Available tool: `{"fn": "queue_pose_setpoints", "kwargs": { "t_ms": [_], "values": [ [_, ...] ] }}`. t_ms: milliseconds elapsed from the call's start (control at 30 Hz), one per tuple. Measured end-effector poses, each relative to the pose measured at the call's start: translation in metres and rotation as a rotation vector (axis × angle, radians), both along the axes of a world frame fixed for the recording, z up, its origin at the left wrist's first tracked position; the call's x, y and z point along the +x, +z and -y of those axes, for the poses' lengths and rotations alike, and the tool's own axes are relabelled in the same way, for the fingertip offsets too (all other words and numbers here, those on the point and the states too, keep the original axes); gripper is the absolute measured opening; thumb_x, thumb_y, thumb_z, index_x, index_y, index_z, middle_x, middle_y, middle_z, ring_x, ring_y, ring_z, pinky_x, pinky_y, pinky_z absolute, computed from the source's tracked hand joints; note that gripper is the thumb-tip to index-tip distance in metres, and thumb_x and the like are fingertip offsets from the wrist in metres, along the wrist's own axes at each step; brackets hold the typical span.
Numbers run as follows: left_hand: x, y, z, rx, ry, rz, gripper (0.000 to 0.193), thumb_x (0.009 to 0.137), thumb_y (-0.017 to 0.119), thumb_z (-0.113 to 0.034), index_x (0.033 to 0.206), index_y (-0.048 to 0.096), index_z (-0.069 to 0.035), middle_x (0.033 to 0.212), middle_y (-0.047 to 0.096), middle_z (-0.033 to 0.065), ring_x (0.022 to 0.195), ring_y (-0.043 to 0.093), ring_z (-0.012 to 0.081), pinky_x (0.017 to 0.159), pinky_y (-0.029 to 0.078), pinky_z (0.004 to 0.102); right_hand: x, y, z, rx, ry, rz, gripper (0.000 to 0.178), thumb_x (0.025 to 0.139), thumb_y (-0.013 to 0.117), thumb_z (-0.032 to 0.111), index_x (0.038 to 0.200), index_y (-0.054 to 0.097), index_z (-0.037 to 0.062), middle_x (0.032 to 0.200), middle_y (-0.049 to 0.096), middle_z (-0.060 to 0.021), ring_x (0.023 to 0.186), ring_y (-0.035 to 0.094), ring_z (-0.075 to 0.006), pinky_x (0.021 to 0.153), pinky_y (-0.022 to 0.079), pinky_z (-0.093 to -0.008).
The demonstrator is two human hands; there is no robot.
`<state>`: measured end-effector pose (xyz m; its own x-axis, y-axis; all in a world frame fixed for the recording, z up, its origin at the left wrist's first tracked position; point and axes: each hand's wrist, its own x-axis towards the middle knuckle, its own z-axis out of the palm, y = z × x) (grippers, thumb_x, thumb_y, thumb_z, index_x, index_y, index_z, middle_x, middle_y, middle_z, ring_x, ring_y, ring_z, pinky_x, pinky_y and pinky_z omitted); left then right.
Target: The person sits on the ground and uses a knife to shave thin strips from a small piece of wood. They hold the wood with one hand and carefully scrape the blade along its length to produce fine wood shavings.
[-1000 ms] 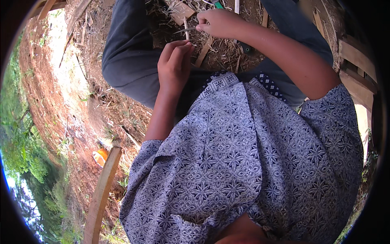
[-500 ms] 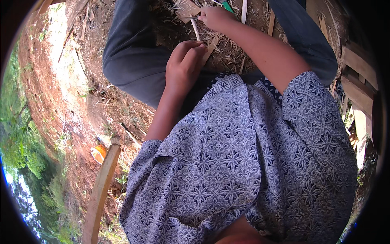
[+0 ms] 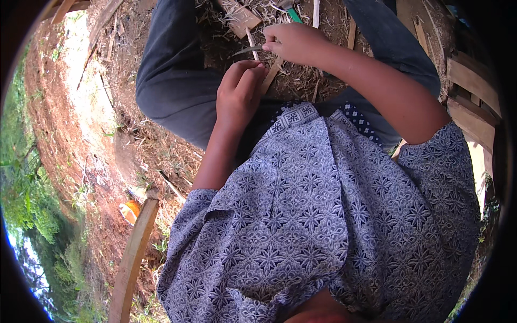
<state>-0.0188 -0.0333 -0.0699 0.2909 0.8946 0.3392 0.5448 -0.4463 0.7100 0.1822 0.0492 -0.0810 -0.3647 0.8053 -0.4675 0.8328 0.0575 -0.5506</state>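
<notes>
My left hand [image 3: 237,89] is closed, with its thumb and fingers pinched round the near end of a thin pale wooden stick [image 3: 250,40]. The stick points away from me, its far end by a flat piece of wood [image 3: 245,22] on the ground. My right hand [image 3: 293,44] is closed round a knife, whose handle is hidden in the fist. The knife's narrow grey blade [image 3: 247,51] reaches left across the stick, just beyond my left fingers. Beyond my right hand lies a tool with a green handle [image 3: 294,14].
Wood shavings [image 3: 301,81] and strips of wood [image 3: 316,13] litter the soil between my legs. A curved wooden beam [image 3: 134,253] rises at lower left, beside an orange object [image 3: 130,211]. Stacked planks [image 3: 474,78] stand at the right.
My right hand has drawn back toward me with the knife, bringing the blade closer to my left hand. My left hand has barely shifted and keeps its pinch on the stick.
</notes>
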Motion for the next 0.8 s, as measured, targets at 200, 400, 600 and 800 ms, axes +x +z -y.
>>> {"fn": "queue_pose_setpoints", "kwargs": {
  "t_ms": [200, 400, 600, 800],
  "values": [
    [-0.001, 0.0, 0.005, -0.033, -0.032, -0.052, 0.021, 0.082, 0.076, 0.002, 0.1, 0.069, -0.007, 0.103, 0.07, 0.0098, 0.091, 0.072, 0.0296, 0.075, 0.059, 0.0388, -0.009, -0.016, 0.003, 0.082, -0.027, -0.003, 0.027, 0.098, 0.066, 0.038, 0.093, 0.064, 0.0115, 0.077, 0.068, -0.0092, 0.076, 0.068, -0.0297, 0.068, 0.051, -0.046],
    [-0.001, -0.003, 0.004, -0.024, -0.015, -0.039, 0.023, 0.08, 0.076, 0.0, 0.101, 0.069, -0.008, 0.103, 0.069, 0.009, 0.092, 0.071, 0.0292, 0.075, 0.059, 0.039, -0.017, -0.024, 0.002, 0.102, -0.033, 0.047, 0.026, 0.099, 0.063, 0.039, 0.093, 0.065, 0.0136, 0.077, 0.069, -0.0073, 0.077, 0.07, -0.028, 0.069, 0.052, -0.0454],
    [0.0, -0.001, 0.003, -0.011, 0.031, -0.03, 0.017, 0.086, 0.077, 0.003, 0.099, 0.069, -0.005, 0.1, 0.072, 0.0112, 0.089, 0.073, 0.029, 0.074, 0.059, 0.0376, -0.023, -0.047, -0.017, -0.001, -0.065, 0.073, 0.03, 0.099, 0.063, 0.043, 0.094, 0.065, 0.0131, 0.072, 0.067, -0.0085, 0.072, 0.069, -0.0266, 0.065, 0.052, -0.0446],
    [0.0, -0.004, 0.001, -0.014, 0.032, -0.022, 0.017, 0.086, 0.077, 0.003, 0.099, 0.069, -0.005, 0.101, 0.072, 0.0116, 0.089, 0.073, 0.0288, 0.074, 0.059, 0.0374, -0.016, -0.065, -0.025, 0.062, -0.035, 0.002, 0.03, 0.097, 0.067, 0.042, 0.094, 0.065, 0.0118, 0.075, 0.067, -0.0097, 0.072, 0.067, -0.0278, 0.065, 0.05, -0.0454]
  ]
}}
